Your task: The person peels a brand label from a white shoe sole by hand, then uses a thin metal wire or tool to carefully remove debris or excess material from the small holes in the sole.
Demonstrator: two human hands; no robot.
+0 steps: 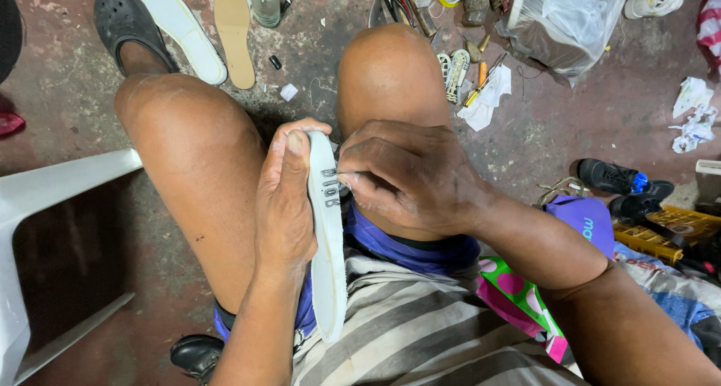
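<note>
A white shoe insole (328, 243) stands on edge between my knees, its toe end pointing away from me. My left hand (284, 198) wraps around its upper part from the left, fingers curled over the top. My right hand (405, 177) presses against the insole's right face with closed fingers near the dark printed mark. Whether the right hand also holds a small tool is hidden by the fingers.
Two more insoles, white (180, 27) and tan (234, 30), lie on the floor ahead beside a black clog (125, 18). Tools, a bottle (265, 3) and a plastic bag (563, 18) lie beyond my right knee. A white chair (45, 206) stands at left, black shoes (619, 179) at right.
</note>
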